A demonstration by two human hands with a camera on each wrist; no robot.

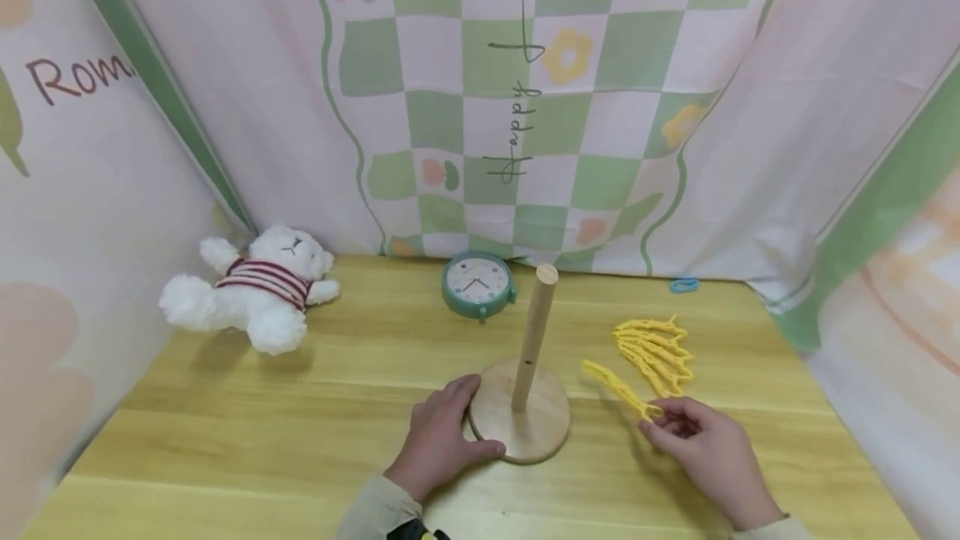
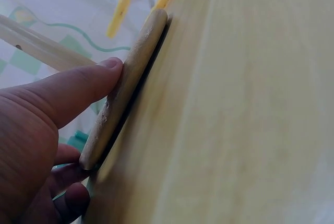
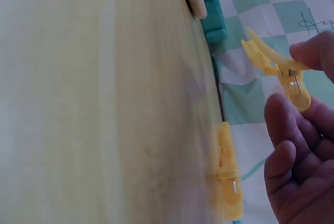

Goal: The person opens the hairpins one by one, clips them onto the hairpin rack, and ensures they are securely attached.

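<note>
A wooden stand with a round base and an upright dowel stands on the table. My left hand grips the near left rim of this base. In the left wrist view, the thumb lies against the edge of the disc, with the other fingers further round the rim. To the right of the base, my right hand pinches a yellow clothes peg above the table. The right wrist view shows that peg between thumb and fingers, its metal spring visible. Several yellow clothes pegs lie fanned out just beyond.
A teal alarm clock lies behind the stand. At the back left is a white plush toy in a striped top. A small blue clip lies near the table's back right edge. Patterned curtains enclose the wooden table.
</note>
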